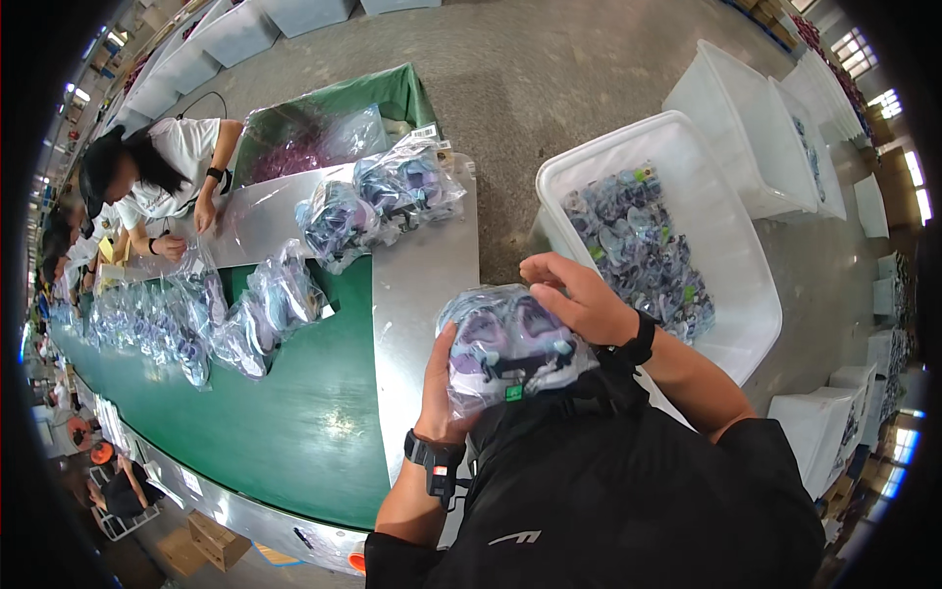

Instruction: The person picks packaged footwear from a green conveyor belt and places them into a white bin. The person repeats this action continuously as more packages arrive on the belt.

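Hands hold one clear plastic bag of purple and white shoes (510,346) close to the person's chest, near the right end of the bench (422,294). The left hand (442,393) cups the bag from below and on its left side, fingers closed around it. The right hand (579,294) lies on the bag's upper right edge, fingers (540,270) curled and pinching the plastic. Each wrist wears a black band.

To the right of the hands stands a white plastic tub (746,285) holding many more bagged shoes, too jumbled to count. Beyond it, farther right, are at least two more white tubs (726,108).

On the bench, a green belt (294,412) runs left from a bare metal plate. A cluster of about three bagged shoes (378,201) lies at the far end of the plate. About two more bags (270,304) lie on the belt, and a long row of bags (137,314) continues to the left.

At the far left, another person in a white shirt (167,172) leans over the bench with both hands on it.
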A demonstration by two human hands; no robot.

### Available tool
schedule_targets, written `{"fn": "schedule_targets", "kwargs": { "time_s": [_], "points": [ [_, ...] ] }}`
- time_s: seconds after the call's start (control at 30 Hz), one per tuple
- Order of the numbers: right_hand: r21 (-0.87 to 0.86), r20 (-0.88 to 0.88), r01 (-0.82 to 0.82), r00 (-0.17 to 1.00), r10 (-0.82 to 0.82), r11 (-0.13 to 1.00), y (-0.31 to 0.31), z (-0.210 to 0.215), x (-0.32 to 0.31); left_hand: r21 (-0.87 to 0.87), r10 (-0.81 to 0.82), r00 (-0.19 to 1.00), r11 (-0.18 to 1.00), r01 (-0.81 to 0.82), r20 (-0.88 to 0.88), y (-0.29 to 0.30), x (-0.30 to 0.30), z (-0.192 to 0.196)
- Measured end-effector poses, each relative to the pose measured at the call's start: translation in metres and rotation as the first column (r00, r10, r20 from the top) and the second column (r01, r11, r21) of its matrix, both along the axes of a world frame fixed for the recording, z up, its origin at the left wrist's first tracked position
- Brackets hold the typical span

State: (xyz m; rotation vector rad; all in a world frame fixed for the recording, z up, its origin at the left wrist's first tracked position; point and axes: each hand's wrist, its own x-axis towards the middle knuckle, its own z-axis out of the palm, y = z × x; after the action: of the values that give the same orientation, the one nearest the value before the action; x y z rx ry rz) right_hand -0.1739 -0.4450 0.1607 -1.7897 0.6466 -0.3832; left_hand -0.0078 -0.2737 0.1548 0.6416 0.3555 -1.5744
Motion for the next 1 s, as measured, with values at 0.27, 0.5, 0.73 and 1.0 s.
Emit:
{"fn": "schedule_targets", "kwargs": {
  "time_s": [0.27,0.5,0.73,1.0],
  "points": [
    [0.519,-0.047,0.135,0.991,-0.129,0.844,-0.011,-0.029,-0.033,-0.026,0.075,0.996,0.997,-0.077,-0.052,-0.010,-0.014,-0.002],
    [0.834,0.057,0.049,0.983,-0.173,0.550,0.007,-0.073,-0.043,-0.105,0.004,0.984,0.994,0.015,0.178,-0.021,-0.044,0.008],
    [0.951,0.116,-0.036,0.962,-0.247,0.308,-0.002,-0.094,-0.069,0.130,-0.234,0.895,0.971,0.199,0.378,-0.028,-0.056,-0.024],
    [0.451,0.096,0.174,0.966,-0.241,0.875,-0.125,-0.094,-0.230,0.352,-0.488,0.484,0.869,0.347,0.726,-0.023,-0.044,-0.101]
  ]
}}
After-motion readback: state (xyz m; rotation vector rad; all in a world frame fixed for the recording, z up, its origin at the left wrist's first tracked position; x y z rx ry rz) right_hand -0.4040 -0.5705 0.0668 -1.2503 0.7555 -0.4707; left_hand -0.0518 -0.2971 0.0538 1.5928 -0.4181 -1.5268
